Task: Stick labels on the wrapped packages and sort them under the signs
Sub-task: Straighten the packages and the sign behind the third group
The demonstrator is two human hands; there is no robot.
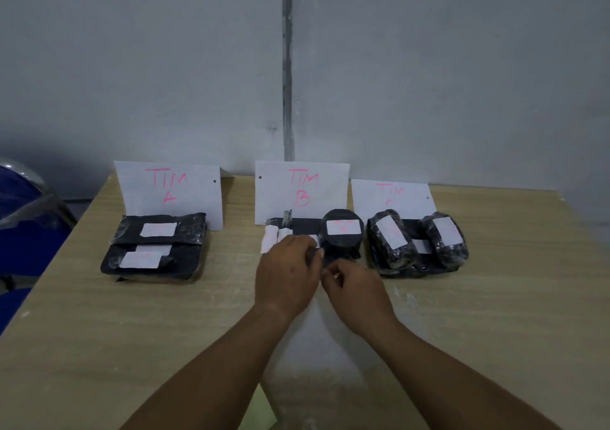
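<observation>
Three white signs lean on the wall: "TIM A" (170, 188), "TIM B" (302, 190) and a third, partly hidden sign (391, 195). Flat black labelled packages (155, 248) lie stacked under sign A. A round black labelled package (341, 231) sits on a flat black package (303, 223) under sign B. Under the third sign lie rounded black labelled packages (391, 239) (445, 236). My left hand (287, 274) rests on the flat package under B, fingers curled over its front. My right hand (351, 286) pinches something small beside it; what it is I cannot tell.
The wooden table (132, 330) reaches to the grey wall. A blue chair (23, 218) stands off the left edge. A white sheet (313, 347) lies under my forearms, with a yellowish paper (260, 410) near the front edge. White label rolls (270, 238) lie left of my left hand.
</observation>
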